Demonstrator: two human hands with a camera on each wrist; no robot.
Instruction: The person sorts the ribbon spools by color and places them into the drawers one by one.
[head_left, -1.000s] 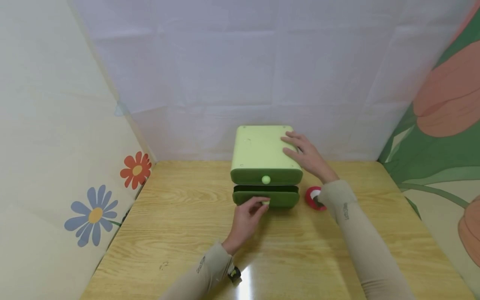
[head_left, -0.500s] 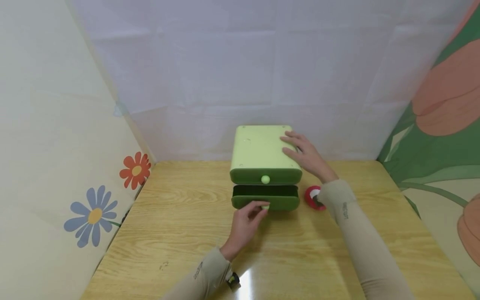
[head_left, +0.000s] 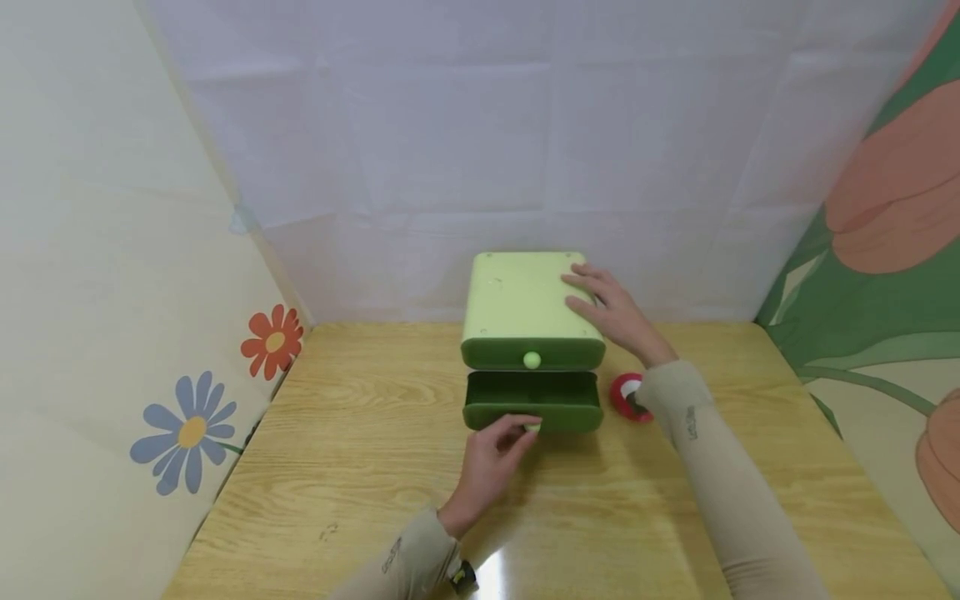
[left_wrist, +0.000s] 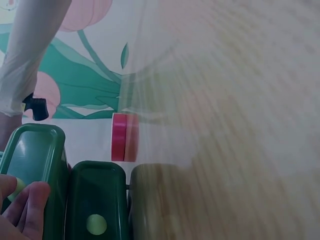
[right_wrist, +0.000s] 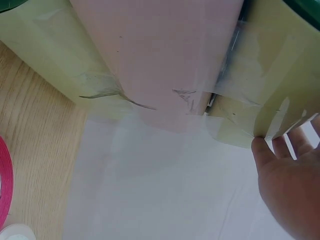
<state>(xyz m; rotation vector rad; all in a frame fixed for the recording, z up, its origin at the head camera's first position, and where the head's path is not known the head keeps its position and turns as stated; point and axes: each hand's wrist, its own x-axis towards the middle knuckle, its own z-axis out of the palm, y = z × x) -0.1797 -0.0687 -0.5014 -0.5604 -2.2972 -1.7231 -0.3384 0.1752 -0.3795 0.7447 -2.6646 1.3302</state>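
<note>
A small green drawer cabinet (head_left: 525, 292) stands on the table, its dark green drawer (head_left: 534, 417) pulled out and showing a dark interior. My left hand (head_left: 487, 471) pinches that drawer's pale round knob (left_wrist: 20, 189) between thumb and fingers. Above it, the top drawer (head_left: 487, 353) is pushed in. In the left wrist view, another drawer front (left_wrist: 97, 185) with its own knob lies on the table side of the pulled one. My right hand (head_left: 618, 312) rests on the cabinet's top right edge with fingers extended; the right wrist view has its fingertips against the yellow-green casing (right_wrist: 265, 75).
A pinkish-red roll of tape (head_left: 621, 398) lies on the wood-grain table (head_left: 360, 433) right of the cabinet, partly behind the right sleeve (head_left: 678, 396). Behind the cabinet hangs a white cloth (head_left: 420, 167). Flower-printed sheets (head_left: 191, 429) stand at both sides.
My left hand has drawn the drawer farther out toward me, and the gap behind its front has widened. The right hand has stayed on the cabinet's edge.
</note>
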